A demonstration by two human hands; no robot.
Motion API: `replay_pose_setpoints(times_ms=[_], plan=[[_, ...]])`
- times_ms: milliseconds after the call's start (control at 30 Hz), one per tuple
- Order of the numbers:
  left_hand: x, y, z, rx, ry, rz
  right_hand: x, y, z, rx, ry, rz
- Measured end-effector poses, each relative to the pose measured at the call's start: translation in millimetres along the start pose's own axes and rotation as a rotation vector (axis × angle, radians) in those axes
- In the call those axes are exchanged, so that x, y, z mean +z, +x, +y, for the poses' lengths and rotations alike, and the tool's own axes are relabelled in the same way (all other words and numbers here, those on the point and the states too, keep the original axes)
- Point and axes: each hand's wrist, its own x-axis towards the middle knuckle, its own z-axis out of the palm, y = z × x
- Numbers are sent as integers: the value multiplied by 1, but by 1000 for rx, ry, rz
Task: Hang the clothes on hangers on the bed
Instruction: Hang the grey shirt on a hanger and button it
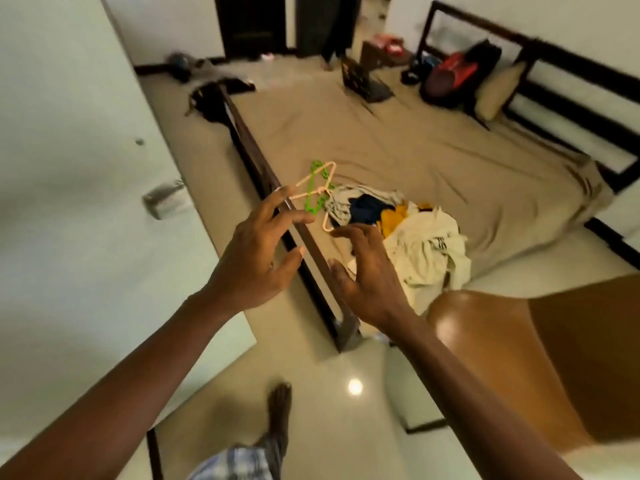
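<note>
A heap of clothes (412, 233), cream, grey, navy and yellow, lies on the near corner of the bed (398, 140) with its beige sheet. Beside the heap, to its left, lie a peach hanger (327, 178) and a green hanger (317, 188), crossed over each other. My left hand (256, 251) is stretched out in the air over the bed's dark side rail, fingers spread, holding nothing. My right hand (363, 268) reaches out just in front of the clothes heap, fingers spread and empty. Both hands are above the bed's corner, apart from the hangers and clothes.
A laptop (363, 79), bags (450, 77) and a pillow (498, 91) sit at the bed's far end by the dark headboard (554, 81). A white door (69, 168) stands at my left. A brown rounded surface (519, 358) is at my right. A person's legs (336, 32) are far back.
</note>
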Motion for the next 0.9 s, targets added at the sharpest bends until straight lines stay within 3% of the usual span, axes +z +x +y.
replay_pose_setpoints(times_ms=[400, 900], plan=[[164, 68, -140, -326, -250, -365, 71, 15, 146, 637, 91, 43], [313, 207, -195, -570, -132, -641, 59, 110, 343, 901, 215, -108]])
